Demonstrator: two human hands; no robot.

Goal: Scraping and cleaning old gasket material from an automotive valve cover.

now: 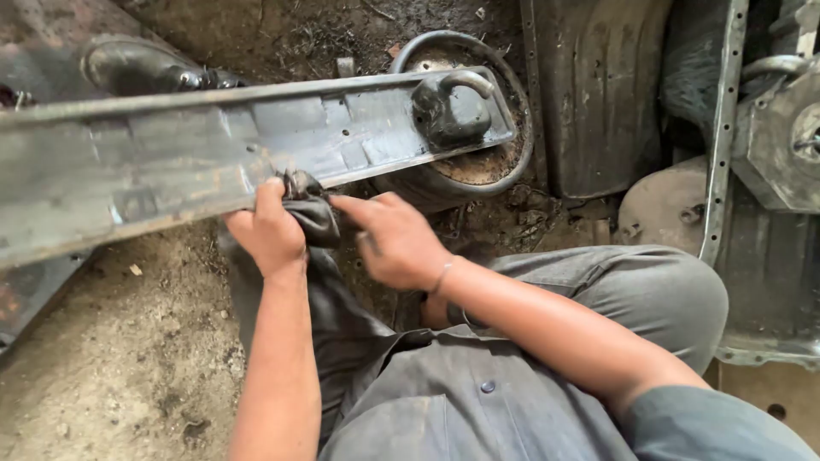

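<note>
A long, dirty grey metal beam [171,154] lies across the view from the left edge to a rounded end with a hooked lug [451,107]. My left hand [269,229] grips a dark greasy rag [314,215] pressed against the beam's lower edge. My right hand [393,239] touches the same rag from the right, index finger stretched toward it. A thin bracelet sits on my right wrist. I crouch in grey clothes, one knee [649,290] at the right.
A round metal drum [478,154] sits under the beam's end. Sheet-metal panels with bolt holes [722,137] and a heavy metal casting [781,145] crowd the right side. Dirt floor [128,341] spreads at the lower left.
</note>
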